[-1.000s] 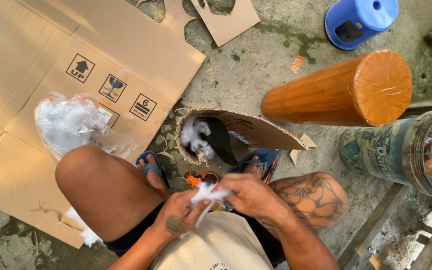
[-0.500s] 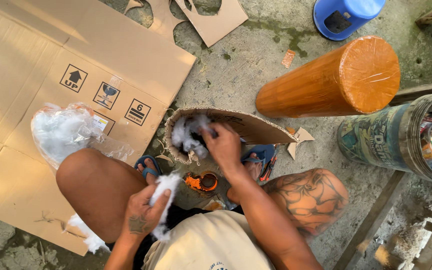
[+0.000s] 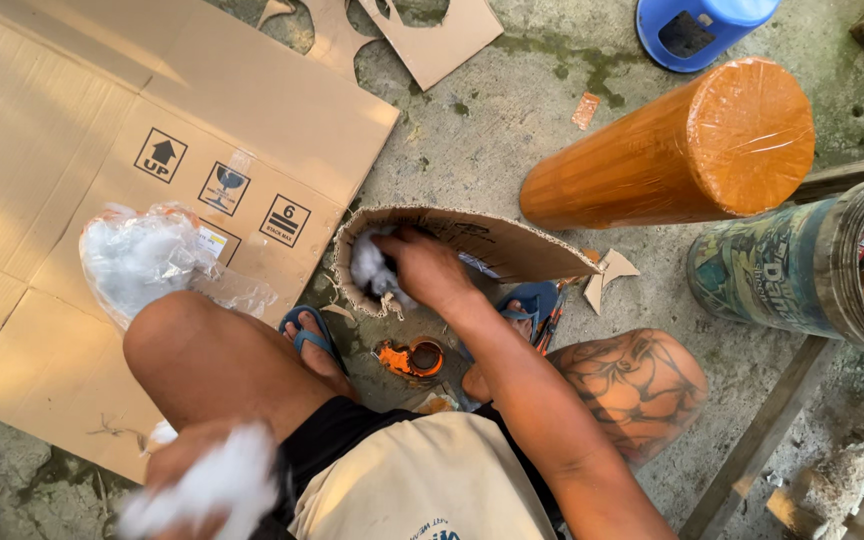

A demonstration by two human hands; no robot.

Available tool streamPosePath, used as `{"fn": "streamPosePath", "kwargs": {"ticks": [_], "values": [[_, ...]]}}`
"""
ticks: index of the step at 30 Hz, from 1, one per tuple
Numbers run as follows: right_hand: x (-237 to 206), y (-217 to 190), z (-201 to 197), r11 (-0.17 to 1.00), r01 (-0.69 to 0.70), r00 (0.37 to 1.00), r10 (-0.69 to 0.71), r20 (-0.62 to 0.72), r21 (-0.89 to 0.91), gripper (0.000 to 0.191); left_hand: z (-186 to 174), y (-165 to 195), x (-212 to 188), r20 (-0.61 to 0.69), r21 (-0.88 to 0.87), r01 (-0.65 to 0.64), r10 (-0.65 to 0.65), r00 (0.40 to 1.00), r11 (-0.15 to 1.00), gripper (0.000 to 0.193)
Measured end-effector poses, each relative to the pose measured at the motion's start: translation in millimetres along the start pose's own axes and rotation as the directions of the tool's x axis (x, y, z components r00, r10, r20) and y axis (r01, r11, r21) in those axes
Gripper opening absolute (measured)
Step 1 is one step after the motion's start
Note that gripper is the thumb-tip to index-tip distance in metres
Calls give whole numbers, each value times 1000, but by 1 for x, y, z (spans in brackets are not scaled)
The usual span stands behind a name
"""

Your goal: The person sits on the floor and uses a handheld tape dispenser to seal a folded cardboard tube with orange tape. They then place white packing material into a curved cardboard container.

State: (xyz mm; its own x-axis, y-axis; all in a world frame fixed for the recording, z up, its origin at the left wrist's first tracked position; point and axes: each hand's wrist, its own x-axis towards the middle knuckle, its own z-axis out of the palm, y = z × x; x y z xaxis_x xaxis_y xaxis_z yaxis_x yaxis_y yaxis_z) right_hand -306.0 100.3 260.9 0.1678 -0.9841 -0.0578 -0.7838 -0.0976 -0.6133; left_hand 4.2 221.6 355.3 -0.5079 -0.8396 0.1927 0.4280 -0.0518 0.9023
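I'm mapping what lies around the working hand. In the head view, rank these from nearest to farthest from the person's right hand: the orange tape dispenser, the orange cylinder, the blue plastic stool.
From the right hand, which is pushing white stuffing into the cardboard shell:
1. Orange tape dispenser, just below the hand, between the feet.
2. Orange cylinder, lying to the upper right.
3. Blue plastic stool, at the top edge, beyond the cylinder.

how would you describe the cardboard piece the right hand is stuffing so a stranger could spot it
Start at the big orange cylinder lying on the concrete. Just left of its near end stands a curved cardboard shell, where the right hand presses white stuffing. Unlike the flat sheets nearby, it is bent and hollow.
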Motion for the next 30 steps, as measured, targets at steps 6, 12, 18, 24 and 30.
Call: {"fn": "streamPosePath", "kwargs": {"ticks": [6,12,18,24,30], "values": [[-65,-18,-82,982,-54,989,78,-123,182,38,36,-66,17,-373,282,586,-476,797,759,28],[-151,-29,-98,857,19,970,-141,198,515,89,91,-121,35,-258,138,594,-551,794,792,44],[-195,-5,-20,873,-141,987,161,-5,467,29,107,-175,35,-187,61,740,-721,667,669,40],[-227,28,7,357,-439,792,588,167,824,16,88,-177,49,-151,92,818,-804,575,568,34],[-226,35,-24,194,-106,758,651,-47,975,15,63,-157,51,-147,812,503,-732,666,295,38]]}}
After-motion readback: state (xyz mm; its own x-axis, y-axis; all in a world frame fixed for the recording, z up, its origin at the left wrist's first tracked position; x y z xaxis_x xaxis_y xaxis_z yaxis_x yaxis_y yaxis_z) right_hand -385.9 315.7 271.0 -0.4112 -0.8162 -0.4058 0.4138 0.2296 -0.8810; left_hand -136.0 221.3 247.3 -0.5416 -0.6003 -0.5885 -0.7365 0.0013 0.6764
